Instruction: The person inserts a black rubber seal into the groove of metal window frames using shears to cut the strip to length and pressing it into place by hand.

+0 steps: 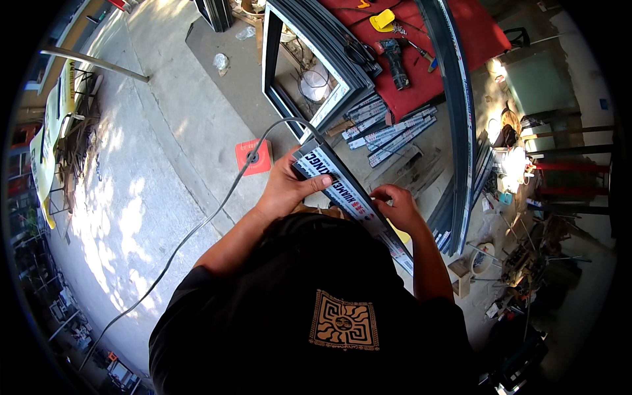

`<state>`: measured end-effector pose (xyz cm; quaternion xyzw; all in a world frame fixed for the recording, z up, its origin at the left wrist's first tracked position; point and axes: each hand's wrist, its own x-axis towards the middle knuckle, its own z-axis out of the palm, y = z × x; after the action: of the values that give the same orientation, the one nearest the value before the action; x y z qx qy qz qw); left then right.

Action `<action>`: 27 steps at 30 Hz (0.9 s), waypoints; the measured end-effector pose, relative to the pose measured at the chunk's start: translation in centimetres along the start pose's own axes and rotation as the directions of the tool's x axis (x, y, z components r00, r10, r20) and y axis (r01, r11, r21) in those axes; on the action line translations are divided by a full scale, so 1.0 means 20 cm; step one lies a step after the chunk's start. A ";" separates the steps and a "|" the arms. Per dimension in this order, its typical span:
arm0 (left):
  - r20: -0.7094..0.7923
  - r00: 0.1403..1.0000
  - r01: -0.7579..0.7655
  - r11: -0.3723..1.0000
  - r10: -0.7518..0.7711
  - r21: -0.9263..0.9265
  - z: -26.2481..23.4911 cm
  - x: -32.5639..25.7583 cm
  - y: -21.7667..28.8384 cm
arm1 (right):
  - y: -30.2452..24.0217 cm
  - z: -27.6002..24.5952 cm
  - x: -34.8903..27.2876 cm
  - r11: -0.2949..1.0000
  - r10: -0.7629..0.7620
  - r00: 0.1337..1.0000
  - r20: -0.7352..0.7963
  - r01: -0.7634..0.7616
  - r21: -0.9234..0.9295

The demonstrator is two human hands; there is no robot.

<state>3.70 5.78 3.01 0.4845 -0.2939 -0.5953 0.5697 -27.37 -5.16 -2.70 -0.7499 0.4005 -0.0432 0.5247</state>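
Note:
A window-frame profile [345, 191], dark with white printed protective film, lies slantwise in front of my body. My left hand [289, 187] grips its upper left end, thumb across the film and fingers underneath. My right hand [397, 209] is at its far edge with fingers curled and pinched; what lies between the fingertips is hidden. From the profile's upper end a long grey flexible strip [227, 197] loops up and trails away to the lower left. Beyond the profile, several short filmed pieces [395, 135] lie in a loose pile.
Stacked dark window frames [270, 59] stand ahead. A cordless drill [395, 62] and a yellow tape measure [382, 21] rest on a red-covered table [421, 85]. Long profiles [464, 131] rise at the right. A red square object [253, 157] sits on the floor at left.

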 end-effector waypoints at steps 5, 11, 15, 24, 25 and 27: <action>-0.060 0.997 0.049 0.999 -0.048 0.018 -0.03 0.00 -0.04 | 0.30 0.00 -0.20 0.973 0.222 0.974 0.053 -0.218 -0.077; -0.073 0.996 0.052 0.998 -0.050 0.024 -0.04 0.00 -0.05 | 0.56 0.02 -0.39 0.915 0.374 0.927 0.032 -0.364 -0.172; -0.078 0.996 0.038 0.999 -0.036 0.029 -0.05 0.00 -0.07 | 0.64 0.04 -0.46 0.890 0.440 0.897 0.036 -0.431 -0.145; -0.081 0.996 0.038 0.998 -0.034 0.050 -0.07 -0.01 -0.07 | 0.40 0.02 -0.29 0.941 0.333 0.943 -0.017 -0.331 0.067; -0.075 0.997 0.039 0.998 -0.036 0.049 -0.06 -0.01 -0.07 | 0.33 0.02 -0.22 0.960 0.262 0.964 -0.048 -0.254 0.120; -0.082 0.994 0.079 0.997 -0.077 0.025 -0.06 -0.02 -0.05 | 0.16 0.03 -0.10 0.971 0.187 0.979 -0.075 -0.172 0.168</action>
<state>4.28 6.53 1.83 0.5274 -0.2600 -0.5927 0.5504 -30.09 -3.78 -4.86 -0.6631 0.4854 -0.0616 0.5665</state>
